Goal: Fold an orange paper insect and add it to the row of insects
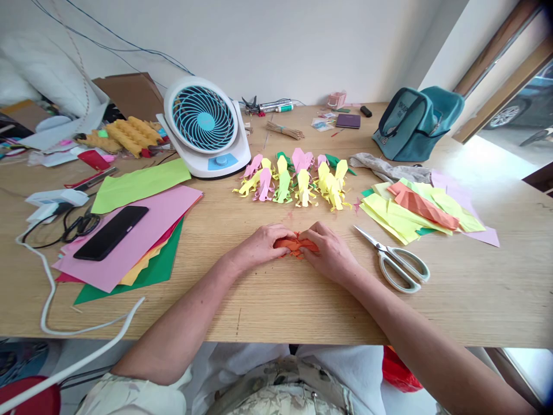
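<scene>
An orange piece of folded paper [296,246] lies at the middle of the table, gripped from both sides. My left hand [265,245] has its fingers closed on its left end. On its right end, my right hand [326,251] is closed too, thumb and fingers pressing the paper. The fingers partly hide its shape. Just beyond stand several folded paper figures [303,187] in yellow, green and pink, with curled strips at their bases. To the right of my right hand lie scissors [395,259] with pale handles, their blades slightly apart.
Coloured paper sheets [173,213] are stacked at left under a black phone [112,232]. Cut paper pieces [389,216] lie at right, with a teal bag [417,124] behind. A white fan [205,124] stands at back left. A white cable [46,288] hangs over the front edge.
</scene>
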Demonstrator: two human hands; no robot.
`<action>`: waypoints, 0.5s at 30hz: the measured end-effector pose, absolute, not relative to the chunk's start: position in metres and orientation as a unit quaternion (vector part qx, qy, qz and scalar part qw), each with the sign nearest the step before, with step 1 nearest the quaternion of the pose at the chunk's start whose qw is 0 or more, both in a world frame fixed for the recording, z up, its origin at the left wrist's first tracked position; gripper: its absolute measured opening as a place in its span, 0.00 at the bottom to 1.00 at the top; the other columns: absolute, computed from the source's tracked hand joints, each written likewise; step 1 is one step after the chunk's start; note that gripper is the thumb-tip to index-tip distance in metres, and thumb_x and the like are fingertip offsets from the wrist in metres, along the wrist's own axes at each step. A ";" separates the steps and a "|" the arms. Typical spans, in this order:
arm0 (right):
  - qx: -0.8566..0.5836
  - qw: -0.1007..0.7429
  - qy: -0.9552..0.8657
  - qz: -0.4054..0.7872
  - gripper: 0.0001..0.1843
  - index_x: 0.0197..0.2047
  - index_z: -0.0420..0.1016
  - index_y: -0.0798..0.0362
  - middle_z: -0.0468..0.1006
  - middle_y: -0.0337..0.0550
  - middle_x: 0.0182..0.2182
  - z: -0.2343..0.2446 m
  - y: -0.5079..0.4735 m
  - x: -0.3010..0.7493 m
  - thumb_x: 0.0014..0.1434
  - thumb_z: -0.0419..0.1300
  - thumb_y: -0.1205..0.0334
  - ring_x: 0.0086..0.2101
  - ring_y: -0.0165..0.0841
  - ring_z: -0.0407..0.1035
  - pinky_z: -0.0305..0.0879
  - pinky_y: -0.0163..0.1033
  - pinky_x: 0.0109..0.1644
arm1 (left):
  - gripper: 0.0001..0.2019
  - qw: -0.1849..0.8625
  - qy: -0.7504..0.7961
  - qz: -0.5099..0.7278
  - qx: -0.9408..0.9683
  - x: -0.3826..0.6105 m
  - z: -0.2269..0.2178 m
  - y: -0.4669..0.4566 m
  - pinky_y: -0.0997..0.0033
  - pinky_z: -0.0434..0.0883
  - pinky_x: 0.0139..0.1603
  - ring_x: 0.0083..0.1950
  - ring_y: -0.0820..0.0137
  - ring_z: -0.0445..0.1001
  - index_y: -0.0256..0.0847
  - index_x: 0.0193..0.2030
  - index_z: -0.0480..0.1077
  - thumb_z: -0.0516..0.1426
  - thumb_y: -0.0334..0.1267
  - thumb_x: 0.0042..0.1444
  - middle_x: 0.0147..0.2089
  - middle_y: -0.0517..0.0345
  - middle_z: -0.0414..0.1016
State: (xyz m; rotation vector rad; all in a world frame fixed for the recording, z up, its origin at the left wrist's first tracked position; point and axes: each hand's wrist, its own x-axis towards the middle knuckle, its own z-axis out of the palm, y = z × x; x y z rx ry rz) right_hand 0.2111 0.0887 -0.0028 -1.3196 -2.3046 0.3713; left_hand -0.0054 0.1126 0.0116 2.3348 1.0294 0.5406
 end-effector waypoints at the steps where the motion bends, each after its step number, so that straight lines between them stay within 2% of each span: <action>1: -0.480 0.228 -0.836 0.138 0.11 0.47 0.75 0.49 0.73 0.45 0.43 -0.003 0.089 0.211 0.60 0.60 0.66 0.42 0.36 0.69 0.62 0.38 0.44 | 0.17 0.262 0.383 0.202 0.863 -0.005 0.012 0.112 0.69 0.69 0.51 0.49 0.66 0.75 0.41 0.50 0.76 0.59 0.27 0.53 0.48 0.55 0.79; 15: -0.485 0.230 -0.835 0.121 0.09 0.46 0.76 0.48 0.73 0.44 0.42 -0.002 0.086 0.209 0.62 0.60 0.64 0.41 0.35 0.69 0.61 0.38 0.43 | 0.16 0.263 0.359 0.217 0.869 -0.005 0.009 0.112 0.67 0.70 0.54 0.51 0.65 0.75 0.40 0.50 0.76 0.59 0.28 0.55 0.49 0.52 0.79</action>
